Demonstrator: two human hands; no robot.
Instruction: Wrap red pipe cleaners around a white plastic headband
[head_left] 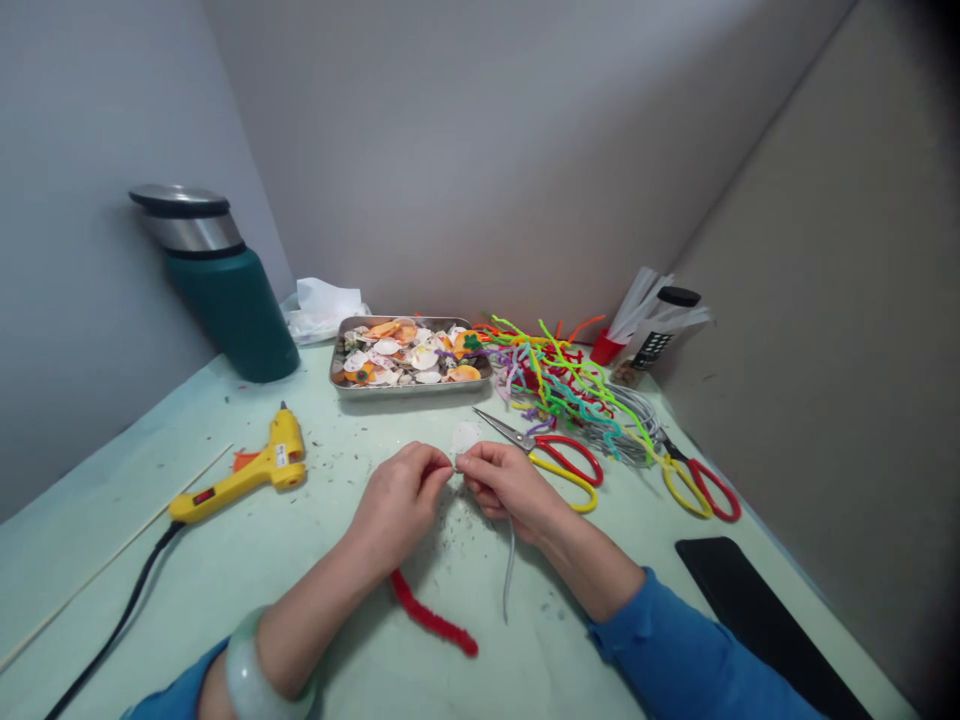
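My left hand point(403, 495) is closed, with thumb and forefinger pinched together. Its fingertips meet those of my right hand point(510, 485), which is curled closed as well. A thin grey wire point(511, 575) hangs down out of my right hand; whatever is pinched between the meeting fingertips is too small to make out. Below my left wrist a fuzzy red pipe cleaner point(435, 620) shows, its upper end hidden by the forearm. Red-and-yellow-handled scissors point(562, 465) lie just beyond my right hand. A small whitish translucent piece point(466, 434) is behind the fingertips.
A metal tray point(409, 391) of shells stands at the back, beside heaped colourful pipe cleaners point(559, 375). On the left are a yellow glue gun point(247, 480), a thin stick point(112, 560) and a green bottle point(236, 310). Second scissors point(701, 485) and a black flat object point(757, 610) lie right.
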